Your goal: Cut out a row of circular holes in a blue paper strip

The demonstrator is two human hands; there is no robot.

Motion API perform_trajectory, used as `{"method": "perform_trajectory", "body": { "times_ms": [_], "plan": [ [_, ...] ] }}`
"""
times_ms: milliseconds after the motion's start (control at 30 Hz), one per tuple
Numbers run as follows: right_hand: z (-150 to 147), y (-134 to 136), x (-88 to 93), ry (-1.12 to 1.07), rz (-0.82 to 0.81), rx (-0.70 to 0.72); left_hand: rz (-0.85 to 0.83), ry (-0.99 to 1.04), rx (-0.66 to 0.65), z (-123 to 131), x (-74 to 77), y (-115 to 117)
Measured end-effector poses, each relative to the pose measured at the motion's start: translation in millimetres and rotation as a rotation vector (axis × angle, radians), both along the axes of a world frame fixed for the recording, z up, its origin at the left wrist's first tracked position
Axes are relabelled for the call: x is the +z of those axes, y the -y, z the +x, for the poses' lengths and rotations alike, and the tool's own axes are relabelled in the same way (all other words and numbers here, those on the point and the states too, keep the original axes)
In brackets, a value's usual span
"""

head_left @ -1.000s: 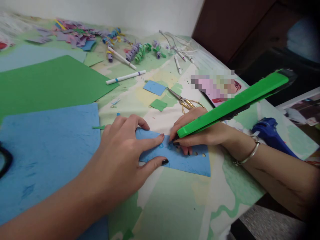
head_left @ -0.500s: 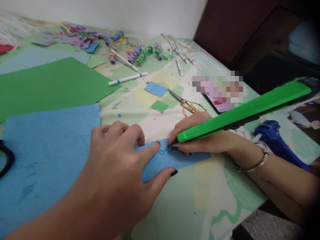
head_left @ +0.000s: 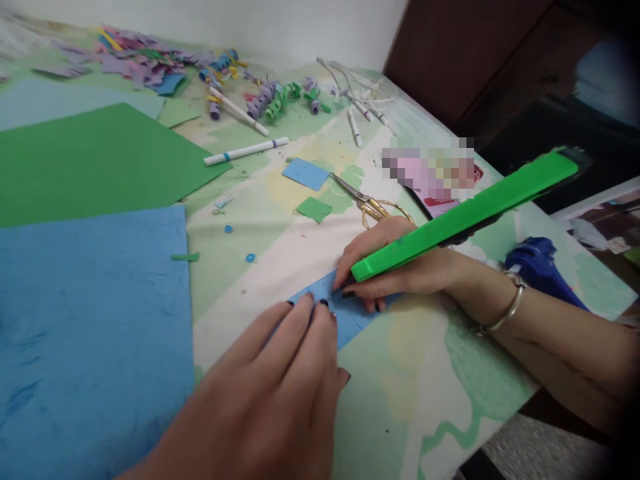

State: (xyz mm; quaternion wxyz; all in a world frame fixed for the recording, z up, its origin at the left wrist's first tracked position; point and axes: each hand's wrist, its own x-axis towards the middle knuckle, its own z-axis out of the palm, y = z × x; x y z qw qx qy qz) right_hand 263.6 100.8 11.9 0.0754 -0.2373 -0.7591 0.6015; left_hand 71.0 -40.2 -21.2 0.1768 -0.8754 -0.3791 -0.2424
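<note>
A narrow blue strip [head_left: 356,321] of paper or foam lies on the patterned tablecloth under both my hands. My left hand [head_left: 285,380] presses on it with outstretched fingers, holding nothing. In my right hand [head_left: 390,260] is a long green utility knife [head_left: 465,217] with black parts, gripped like a pen. Its lower end points down at the strip; the tip is hidden by my fingers. Two small blue rings, one farther off [head_left: 229,229] and one nearer [head_left: 251,258], lie beyond my left hand. Scissors with gold handles [head_left: 367,200] rest just past my right hand.
A large blue sheet [head_left: 100,320] and a green sheet [head_left: 115,160] cover the left side. Small blue [head_left: 306,174] and green pieces [head_left: 314,209], white markers [head_left: 247,152], paper scraps [head_left: 140,57], a phone [head_left: 425,183] and a blue tape dispenser [head_left: 537,267] lie around.
My left hand has shifted nearer to me, its fingers straighter and closer together. A second blue ring and a green scrap now show beyond it. My right hand stays on the strip.
</note>
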Motion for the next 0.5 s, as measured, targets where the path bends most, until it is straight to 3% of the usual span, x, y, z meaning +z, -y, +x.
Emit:
{"method": "perform_trajectory", "body": {
  "times_ms": [133,500],
  "plan": [
    [0.7,-1.0,-1.6,-0.039,-0.001,0.032,0.066,-0.017,0.018,6.6,-3.0,6.8],
    [3.1,-1.2,-1.5,-0.006,0.017,0.008,0.044,-0.051,-0.009,5.0,-0.5,6.5]
  ]
}}
